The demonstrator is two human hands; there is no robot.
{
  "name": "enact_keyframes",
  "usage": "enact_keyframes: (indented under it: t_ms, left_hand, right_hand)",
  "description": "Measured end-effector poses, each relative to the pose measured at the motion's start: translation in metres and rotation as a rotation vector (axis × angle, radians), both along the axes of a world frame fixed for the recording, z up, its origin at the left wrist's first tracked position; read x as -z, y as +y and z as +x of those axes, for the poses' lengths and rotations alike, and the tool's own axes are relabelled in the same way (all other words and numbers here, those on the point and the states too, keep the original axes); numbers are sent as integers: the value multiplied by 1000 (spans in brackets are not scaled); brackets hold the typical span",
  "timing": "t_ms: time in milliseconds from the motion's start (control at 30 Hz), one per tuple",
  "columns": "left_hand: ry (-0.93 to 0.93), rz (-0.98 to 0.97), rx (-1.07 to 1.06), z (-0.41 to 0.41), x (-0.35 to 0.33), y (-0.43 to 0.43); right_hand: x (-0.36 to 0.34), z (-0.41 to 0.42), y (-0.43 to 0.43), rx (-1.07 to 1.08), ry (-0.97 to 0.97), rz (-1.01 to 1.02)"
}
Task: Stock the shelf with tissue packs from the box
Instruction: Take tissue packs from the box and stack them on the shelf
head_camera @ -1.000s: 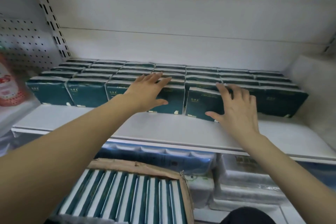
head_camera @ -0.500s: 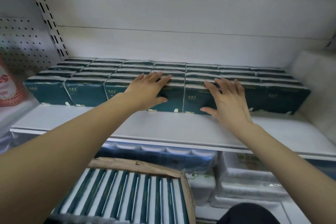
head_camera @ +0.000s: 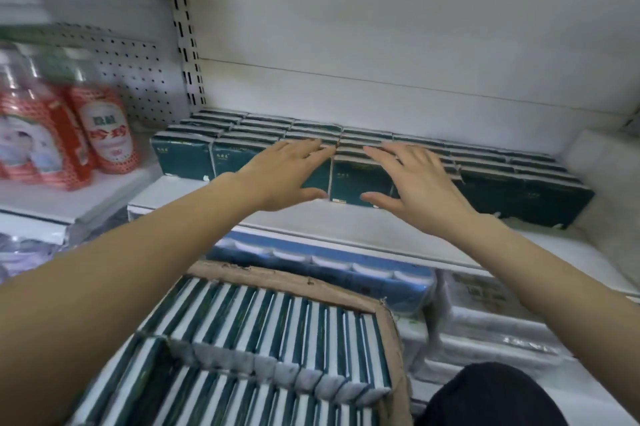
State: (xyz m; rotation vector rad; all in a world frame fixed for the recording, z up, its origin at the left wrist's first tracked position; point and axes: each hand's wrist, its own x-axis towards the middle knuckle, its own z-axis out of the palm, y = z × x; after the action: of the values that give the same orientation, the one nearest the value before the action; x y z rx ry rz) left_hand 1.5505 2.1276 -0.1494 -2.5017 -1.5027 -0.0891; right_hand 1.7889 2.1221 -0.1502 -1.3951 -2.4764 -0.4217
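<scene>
Dark green tissue packs stand in several rows across the white shelf, back to the wall. My left hand lies flat with straight fingers against the front pack left of centre. My right hand presses flat on the front packs just right of it, thumb low on a pack's face. Neither hand grips anything. Below me a cardboard box holds several more green-and-white packs standing on edge in two rows.
Red-labelled bottles stand on the neighbouring shelf at the left, before a pegboard. Under the shelf sit blue-wrapped tissue bundles and clear-wrapped white bundles. A white block fills the shelf's right end. A dark shape shows at the bottom right.
The view has swung left, showing the bottles. My right hand slid left and pushed the tilted front pack into line; both hands now sit close together on the front row.
</scene>
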Motion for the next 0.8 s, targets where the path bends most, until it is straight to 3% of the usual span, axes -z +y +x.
enact_keyframes:
  t_ms: [367, 467, 633, 800]
  left_hand:
    - [109, -129, -180, -147, 54, -126]
    - [114, -202, -236, -182, 77, -162]
    - [-43, -250, -310, -213, 122, -209]
    - [-218, -323, -539, -233, 160, -235]
  right_hand:
    - [67, -169, -45, -363, -90, -189]
    - [91, -208, -65, -480, -213, -249]
    - [132, -241, -93, -634, -363, -323]
    - [166, -258, -121, -680, -441, -426]
